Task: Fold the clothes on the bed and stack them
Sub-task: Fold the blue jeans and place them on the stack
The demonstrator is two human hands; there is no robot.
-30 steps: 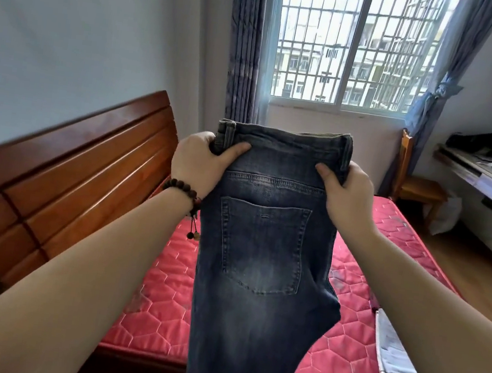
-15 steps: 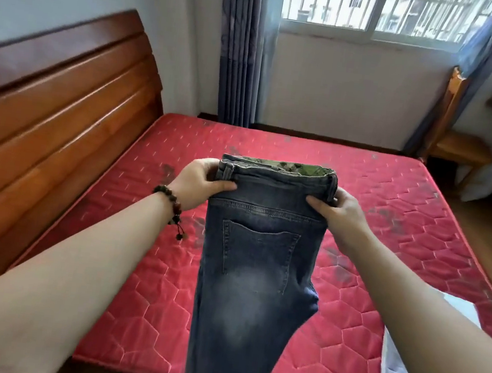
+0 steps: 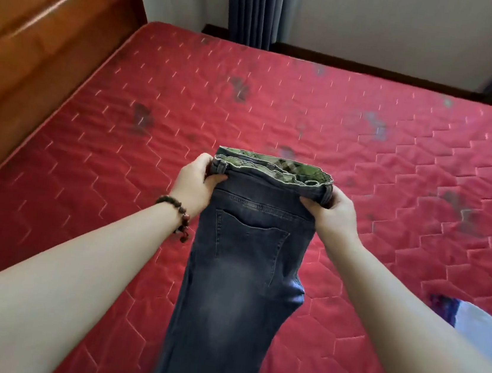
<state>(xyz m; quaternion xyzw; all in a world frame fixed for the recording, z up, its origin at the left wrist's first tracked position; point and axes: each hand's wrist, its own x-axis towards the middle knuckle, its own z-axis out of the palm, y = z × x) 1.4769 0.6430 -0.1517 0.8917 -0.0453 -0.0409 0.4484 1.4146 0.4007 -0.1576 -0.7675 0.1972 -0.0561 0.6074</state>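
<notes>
Head view: jeans point(image 3: 241, 266) lower over mattress point(image 3: 366, 157)

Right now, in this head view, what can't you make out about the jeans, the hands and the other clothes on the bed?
- Jeans: the leg ends are cut off by the bottom edge.
- Left hand and right hand: fingers behind the waistband are hidden by denim, so only the thumb side of each grip shows.
- Pale garment: mostly cut off by the right edge; its type and fold are unreadable.
- Mattress: dark marks are motion-blurred.
</notes>
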